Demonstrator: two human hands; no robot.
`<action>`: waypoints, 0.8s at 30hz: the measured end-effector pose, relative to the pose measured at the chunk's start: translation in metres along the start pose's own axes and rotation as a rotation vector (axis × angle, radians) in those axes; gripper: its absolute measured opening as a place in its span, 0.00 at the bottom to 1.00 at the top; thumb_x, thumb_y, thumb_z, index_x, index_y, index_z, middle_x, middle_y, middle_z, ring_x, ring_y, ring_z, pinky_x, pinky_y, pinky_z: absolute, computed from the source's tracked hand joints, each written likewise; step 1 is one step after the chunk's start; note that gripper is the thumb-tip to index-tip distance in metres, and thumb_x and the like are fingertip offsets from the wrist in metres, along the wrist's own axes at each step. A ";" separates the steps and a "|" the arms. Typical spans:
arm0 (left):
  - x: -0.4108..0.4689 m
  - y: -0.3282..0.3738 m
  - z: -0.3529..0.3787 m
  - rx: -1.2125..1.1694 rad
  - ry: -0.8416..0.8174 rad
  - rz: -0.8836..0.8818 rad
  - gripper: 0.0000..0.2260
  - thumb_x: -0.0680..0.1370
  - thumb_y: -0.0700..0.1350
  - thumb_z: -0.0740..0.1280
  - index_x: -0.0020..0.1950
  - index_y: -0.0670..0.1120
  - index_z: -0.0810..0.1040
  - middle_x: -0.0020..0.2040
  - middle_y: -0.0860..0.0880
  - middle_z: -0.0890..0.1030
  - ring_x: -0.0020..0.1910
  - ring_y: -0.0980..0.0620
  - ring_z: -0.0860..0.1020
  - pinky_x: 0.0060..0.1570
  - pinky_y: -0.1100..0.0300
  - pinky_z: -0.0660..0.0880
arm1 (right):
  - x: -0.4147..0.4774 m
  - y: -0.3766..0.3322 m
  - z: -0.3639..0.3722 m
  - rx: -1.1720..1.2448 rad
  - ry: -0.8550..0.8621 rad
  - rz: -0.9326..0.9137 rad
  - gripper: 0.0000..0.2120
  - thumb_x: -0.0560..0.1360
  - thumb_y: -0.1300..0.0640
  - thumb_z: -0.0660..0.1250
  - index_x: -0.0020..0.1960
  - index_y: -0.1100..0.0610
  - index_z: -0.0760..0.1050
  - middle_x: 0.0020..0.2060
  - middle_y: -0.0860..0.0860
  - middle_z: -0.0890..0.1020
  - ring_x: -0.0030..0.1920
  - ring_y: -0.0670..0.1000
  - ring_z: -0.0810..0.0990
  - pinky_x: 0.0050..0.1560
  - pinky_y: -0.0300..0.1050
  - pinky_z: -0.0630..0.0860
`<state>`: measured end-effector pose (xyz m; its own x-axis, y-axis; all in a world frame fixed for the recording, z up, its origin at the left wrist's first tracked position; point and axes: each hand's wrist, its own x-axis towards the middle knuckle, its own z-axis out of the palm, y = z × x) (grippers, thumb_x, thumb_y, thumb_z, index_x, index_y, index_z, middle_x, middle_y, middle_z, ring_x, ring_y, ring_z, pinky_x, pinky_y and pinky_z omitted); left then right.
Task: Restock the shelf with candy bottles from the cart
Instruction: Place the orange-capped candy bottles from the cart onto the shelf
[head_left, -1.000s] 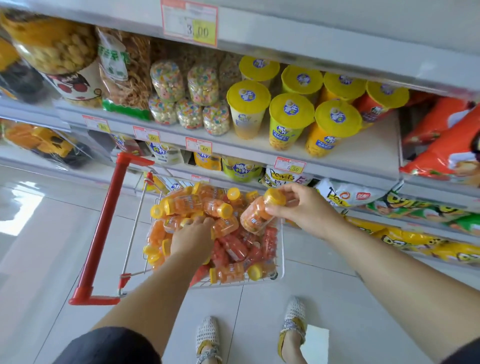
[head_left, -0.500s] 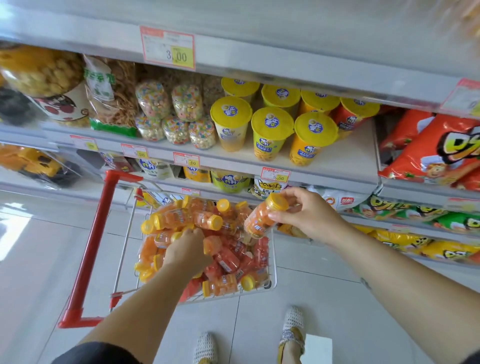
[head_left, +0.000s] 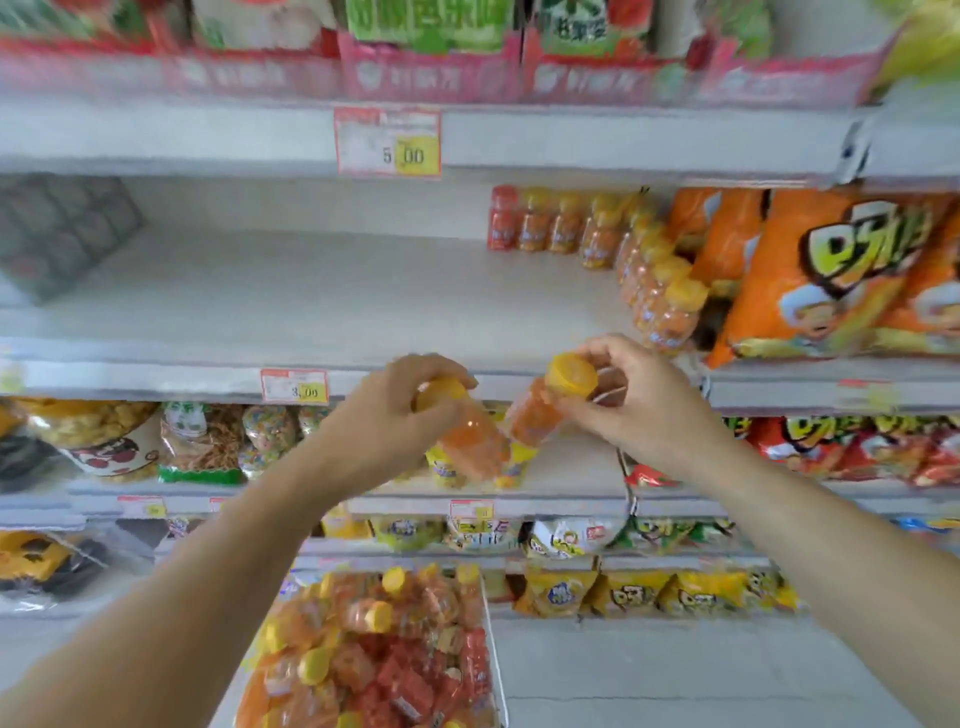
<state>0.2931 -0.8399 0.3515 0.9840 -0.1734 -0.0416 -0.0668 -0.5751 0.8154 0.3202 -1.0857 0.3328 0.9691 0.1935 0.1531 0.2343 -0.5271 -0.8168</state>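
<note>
Head view, somewhat blurred: the left hand (head_left: 395, 415) grips a clear plastic candy bottle of orange sweets (head_left: 467, 441). Its fingers curl over the yellow cap, and the bottle is tilted with its base toward the right. The right hand (head_left: 639, 400) pinches a second orange candy bottle (head_left: 535, 415) by its yellow cap, base tilted toward the left. The two bases come close together; whether they touch cannot be told. Both bottles are held just in front of the near edge of the white shelf board (head_left: 311, 291). At the far right of that board stand rows of matching shelved bottles (head_left: 654, 280), just beside large orange snack bags (head_left: 831, 275). Low in the middle, the wire cart basket (head_left: 494, 660) holds a heap of orange and red bottles (head_left: 374, 654).
</note>
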 end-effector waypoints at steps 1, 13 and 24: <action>0.011 0.012 0.000 -0.010 0.051 0.032 0.15 0.67 0.58 0.66 0.52 0.59 0.80 0.48 0.55 0.81 0.41 0.51 0.80 0.39 0.55 0.78 | 0.006 -0.006 -0.010 -0.027 0.059 -0.045 0.15 0.69 0.51 0.77 0.50 0.44 0.74 0.46 0.44 0.82 0.42 0.45 0.82 0.45 0.42 0.79; 0.130 0.042 0.042 0.410 0.234 0.174 0.19 0.78 0.50 0.64 0.70 0.56 0.72 0.67 0.53 0.73 0.61 0.46 0.75 0.57 0.50 0.74 | 0.119 0.011 -0.044 -0.822 0.100 -0.124 0.26 0.70 0.47 0.73 0.65 0.52 0.72 0.58 0.52 0.80 0.56 0.57 0.78 0.50 0.47 0.72; 0.173 0.027 0.053 0.376 0.048 0.249 0.18 0.82 0.43 0.60 0.72 0.55 0.71 0.72 0.55 0.71 0.66 0.47 0.71 0.65 0.49 0.70 | 0.167 0.035 -0.054 -1.179 0.071 -0.010 0.20 0.77 0.54 0.60 0.68 0.46 0.70 0.65 0.49 0.77 0.68 0.55 0.69 0.73 0.56 0.54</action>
<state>0.4524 -0.9274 0.3355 0.9363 -0.3110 0.1633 -0.3491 -0.7724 0.5305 0.4947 -1.1161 0.3597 0.9603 0.1749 0.2172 0.1324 -0.9714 0.1972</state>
